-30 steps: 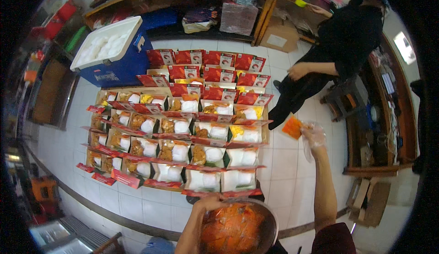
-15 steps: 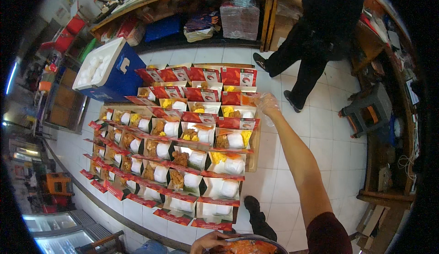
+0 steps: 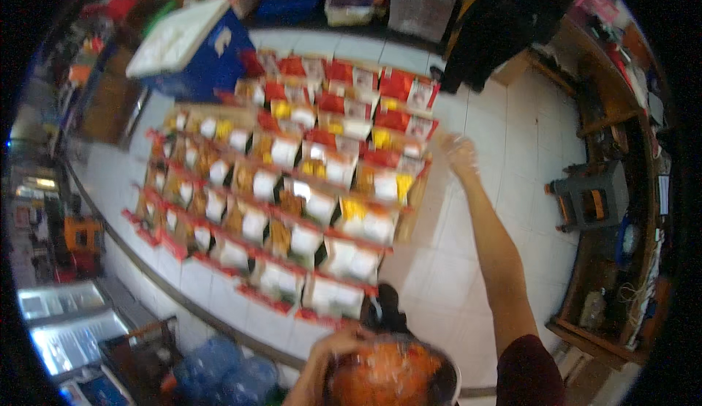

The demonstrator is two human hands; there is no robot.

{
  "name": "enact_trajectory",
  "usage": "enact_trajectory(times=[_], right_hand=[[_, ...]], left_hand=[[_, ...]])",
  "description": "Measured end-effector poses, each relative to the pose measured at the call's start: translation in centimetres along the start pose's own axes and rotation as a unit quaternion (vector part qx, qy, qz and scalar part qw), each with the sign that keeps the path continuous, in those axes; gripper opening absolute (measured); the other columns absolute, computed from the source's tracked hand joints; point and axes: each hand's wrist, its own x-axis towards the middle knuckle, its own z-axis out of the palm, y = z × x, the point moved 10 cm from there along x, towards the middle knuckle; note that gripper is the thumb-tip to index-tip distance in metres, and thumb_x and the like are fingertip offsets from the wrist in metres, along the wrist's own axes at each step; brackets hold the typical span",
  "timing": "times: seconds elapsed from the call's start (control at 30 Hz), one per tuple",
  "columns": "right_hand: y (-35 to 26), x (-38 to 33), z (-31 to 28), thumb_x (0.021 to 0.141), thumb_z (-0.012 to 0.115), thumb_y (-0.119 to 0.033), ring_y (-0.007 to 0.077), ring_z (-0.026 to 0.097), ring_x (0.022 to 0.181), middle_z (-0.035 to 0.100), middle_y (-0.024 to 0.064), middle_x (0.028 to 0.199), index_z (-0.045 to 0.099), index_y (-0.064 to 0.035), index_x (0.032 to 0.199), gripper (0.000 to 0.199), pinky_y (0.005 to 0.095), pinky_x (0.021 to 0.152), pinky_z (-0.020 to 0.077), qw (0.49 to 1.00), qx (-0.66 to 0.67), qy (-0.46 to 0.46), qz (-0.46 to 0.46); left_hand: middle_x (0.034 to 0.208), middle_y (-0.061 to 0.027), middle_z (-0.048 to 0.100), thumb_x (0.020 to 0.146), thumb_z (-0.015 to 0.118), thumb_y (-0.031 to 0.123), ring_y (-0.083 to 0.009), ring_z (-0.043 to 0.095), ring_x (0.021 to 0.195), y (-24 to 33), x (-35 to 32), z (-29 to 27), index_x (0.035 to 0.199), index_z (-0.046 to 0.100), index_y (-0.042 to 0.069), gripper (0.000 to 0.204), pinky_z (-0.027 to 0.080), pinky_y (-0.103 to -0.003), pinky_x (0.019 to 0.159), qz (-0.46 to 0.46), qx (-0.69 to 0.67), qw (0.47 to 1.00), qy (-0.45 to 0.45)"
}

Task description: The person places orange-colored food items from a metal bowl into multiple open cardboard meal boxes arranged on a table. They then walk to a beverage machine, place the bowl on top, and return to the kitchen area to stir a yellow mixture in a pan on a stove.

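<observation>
While your right hand [image 3: 459,151] stretches far out over the white tiled floor [image 3: 475,260], it hovers just beside the right edge of the spread of open red-rimmed meal boxes [image 3: 292,186] with white rice and yellow sides. The picture is blurred there, so you cannot tell whether those fingers are closed or loose, or whether they hold anything. Down at the lower edge, your left hand [image 3: 344,341] curls over the rim of the round metal bowl [image 3: 395,373], heaped with orange-red food and pulled close to you. The boxes lie well apart from that bowl, across the floor. A blue cooler with a white lid [image 3: 194,51] stands beyond the far-left boxes.
</observation>
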Motion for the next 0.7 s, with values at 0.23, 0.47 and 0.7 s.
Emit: enact_trajectory(times=[0.23,0.47,0.7], right_hand=[[0.1,-32.1,-11.5,0.088,0.061,-0.050,0.0185,0.061,0.090,0.064,0.0104,0.108,0.062,-0.0053,0.106,0.048,0.0363,0.077,0.0501,0.809,0.534,-0.234,-0.068],[-0.6,-49.4,-0.3,0.084,0.064,-0.019,0.0315,0.061,0.097,0.064,0.0179,0.105,0.061,-0.0070,0.110,0.029,0.0405,0.084,0.0514,0.849,0.084,-0.468,-0.231],[0.9,-52.3,3.5,0.084,0.059,-0.023,0.0329,0.062,0.084,0.061,0.0233,0.096,0.054,0.0079,0.113,0.043,0.0451,0.070,0.0514,0.747,-0.152,-0.456,-0.459]], left_hand=[[0.093,-0.0124,0.071,0.077,0.069,0.039,-0.0168,0.062,0.083,3.7,2.7,0.9,0.106,0.071,0.005,0.044,0.047,-0.031,0.079,0.090,0.005,0.995,-0.044],[0.101,-0.0155,0.070,0.073,0.071,0.045,-0.0247,0.064,0.094,11.2,10.0,4.1,0.109,0.071,0.008,0.051,0.046,-0.032,0.086,0.036,0.117,0.987,-0.102],[0.104,-0.0129,0.070,0.071,0.073,0.046,-0.0246,0.064,0.097,17.9,20.3,6.1,0.110,0.071,0.007,0.055,0.047,-0.034,0.088,-0.010,0.127,0.983,-0.133]])
